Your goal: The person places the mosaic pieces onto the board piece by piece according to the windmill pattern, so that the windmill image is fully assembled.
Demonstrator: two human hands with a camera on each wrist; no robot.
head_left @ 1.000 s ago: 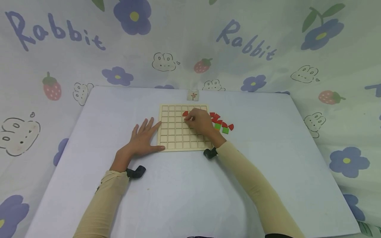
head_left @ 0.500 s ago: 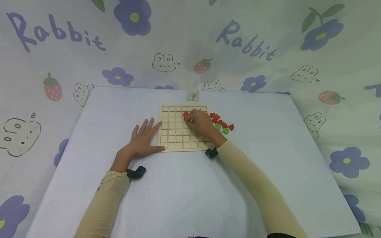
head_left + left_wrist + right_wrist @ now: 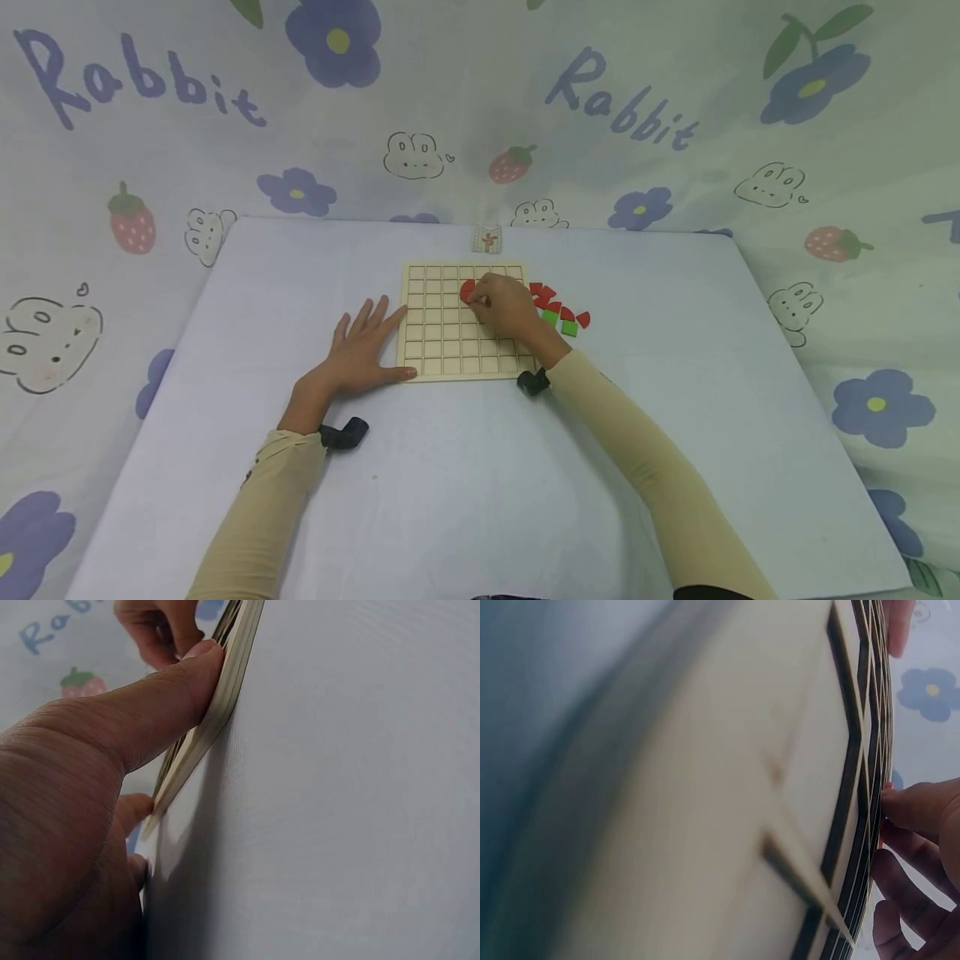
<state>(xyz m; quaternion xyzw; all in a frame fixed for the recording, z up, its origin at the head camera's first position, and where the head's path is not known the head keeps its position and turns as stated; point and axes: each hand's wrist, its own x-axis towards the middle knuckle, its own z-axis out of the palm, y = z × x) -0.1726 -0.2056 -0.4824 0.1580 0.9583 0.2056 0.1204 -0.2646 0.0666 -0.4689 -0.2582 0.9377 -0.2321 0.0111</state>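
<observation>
Resting left hand (image 3: pixel 360 354): first of two hands; fingers spread, the little finger at the board's left edge, the thumb over its near left corner.
Gridded wooden board (image 3: pixel 432 332): one, flat on the table (image 3: pixel 337 258); seven columns by seven rows, some cells hidden by the right hand.
Red pieces on the board (image 3: pixel 467 292): apparently two, in the far half. Over the last second the near one has come into view against the far one, giving a rounded left side; in judgement, it is nearly seated.
Patterned tag (image 3: pixel 487 240): one, beyond the board.
Right hand (image 3: pixel 504 307): the second; fingers curled, tips at the near red piece, whether pinching or merely pressing it cannot be told.
Loose red pieces (image 3: pixel 553 307): about six, crowded right of the board.
Loose green pieces (image 3: pixel 570 328): two, near side of the reds.
</observation>
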